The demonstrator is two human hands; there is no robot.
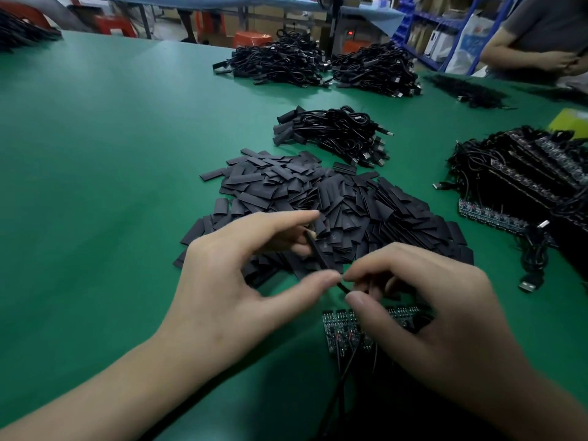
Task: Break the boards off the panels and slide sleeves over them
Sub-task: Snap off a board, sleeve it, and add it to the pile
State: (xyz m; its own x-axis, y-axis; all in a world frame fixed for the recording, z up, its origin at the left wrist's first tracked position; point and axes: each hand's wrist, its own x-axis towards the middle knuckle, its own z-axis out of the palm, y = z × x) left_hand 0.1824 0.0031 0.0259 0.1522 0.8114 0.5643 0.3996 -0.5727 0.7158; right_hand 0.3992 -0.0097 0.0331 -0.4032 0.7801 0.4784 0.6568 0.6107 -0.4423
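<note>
Head view: the landmark is the loose heap of flat black sleeves (334,211) on the green table (95,154). At the near edge of that heap the left hand (241,281) pinches one sleeve (319,251) by its far end, index finger above it and thumb reaching under towards its near end. The long axis of this sleeve runs diagonally, from the far-left end at the left fingertips to the near-right end, which points at the right hand (423,313). The right hand pinches a thin black lead or the edge of a board (345,289) between thumb and forefinger, just beside the sleeve's near mouth; which of the two it grips cannot be told, since the fingers cover it. The right hand is the nearer one to the mouth, so the coming insertion probably depends on lining that piece up with the sleeve's axis. On the near side of the heap, partly under the right hand, lies a panel of boards (346,332) with red and black wires trailing towards the person. To the right of the heap rests a stack of further panels with cables (525,173); beyond the heap lies a bundle of sleeved cables (334,132). No container is in view; all stock lies directly on the table.
</note>
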